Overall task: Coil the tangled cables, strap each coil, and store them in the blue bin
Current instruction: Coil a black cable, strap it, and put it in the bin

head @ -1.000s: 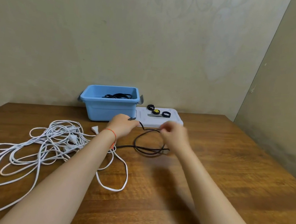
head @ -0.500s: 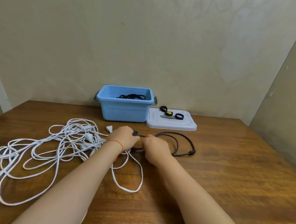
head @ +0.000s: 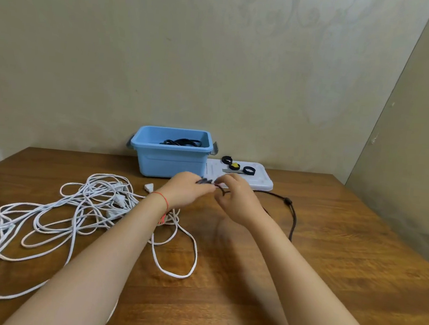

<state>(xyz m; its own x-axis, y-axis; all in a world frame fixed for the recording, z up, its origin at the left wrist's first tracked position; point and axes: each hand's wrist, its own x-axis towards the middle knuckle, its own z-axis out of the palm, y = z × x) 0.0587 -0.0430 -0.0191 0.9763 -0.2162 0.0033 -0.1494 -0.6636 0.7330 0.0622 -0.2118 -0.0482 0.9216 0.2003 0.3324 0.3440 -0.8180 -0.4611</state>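
The black cable (head: 292, 217) is in both your hands, just in front of the blue bin (head: 170, 163). Your left hand (head: 185, 191) has its fingers curled round the dark plug end, and your right hand (head: 237, 200) pinches the cord close beside it, fingers bent round the strand. The two hands are nearly touching. From your right hand the cable runs out to the right, passes a small dark bead on the cord, then bends back toward you and lies on the wooden table (head: 329, 265) beside your right forearm.

The white cables (head: 72, 214) lie in a loose tangle on the table to your left, some loops passing under your left forearm. A thin red string (head: 162, 199) circles your left wrist.

The bin stands against the wall with a coiled black cable (head: 181, 142) inside it. Just to its right lies the white lid (head: 261, 181), flat on the table, touching or nearly touching the bin. On the lid sit the straps (head: 236, 165): black rings and one yellow piece.
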